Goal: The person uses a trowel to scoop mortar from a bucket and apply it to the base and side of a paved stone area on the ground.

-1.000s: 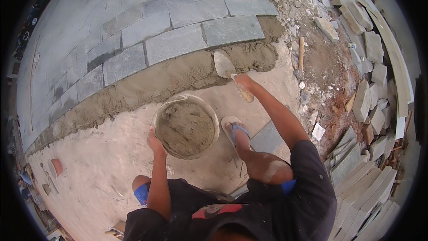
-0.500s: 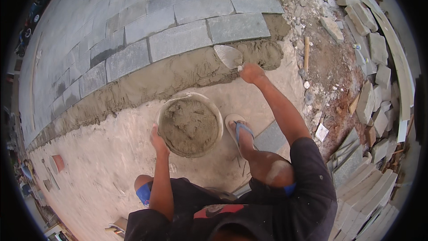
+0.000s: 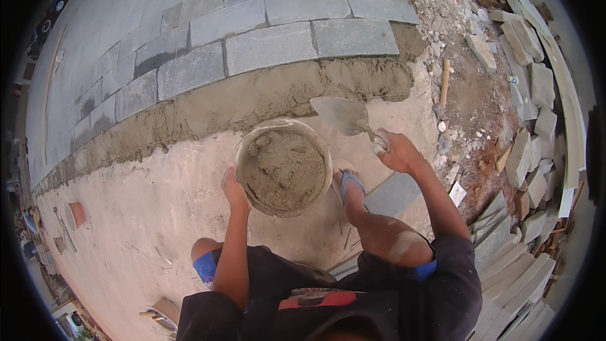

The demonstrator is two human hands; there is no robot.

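Note:
My right hand (image 3: 401, 153) grips the handle of a pointed trowel (image 3: 339, 115), its blade raised to the right of the bucket and facing left. A round bucket (image 3: 327, 175) stands tilted slightly in front of me, filled with grey-brown mortar (image 3: 283, 167). Against the bucket's left side, my left hand (image 3: 235, 191) is closed on the rim or wall; the fingertips are partly hidden. Beyond the bucket a strip of wet mortar (image 3: 252, 96) runs along rows of grey stone paving slabs (image 3: 271, 47). A thin string crosses near the strip's front edge.
Rubble (image 3: 448, 31) and broken slabs (image 3: 521, 158) lie along the right, with a wooden-handled tool (image 3: 445, 83) near them. A loose grey slab (image 3: 392, 194) rests by my sandalled foot (image 3: 353, 196). At left sits a small reddish container (image 3: 76, 215).
My right hand has drawn the trowel off the mortar strip, back toward me and up. My left hand stays at the bucket. The whole view has shifted slightly.

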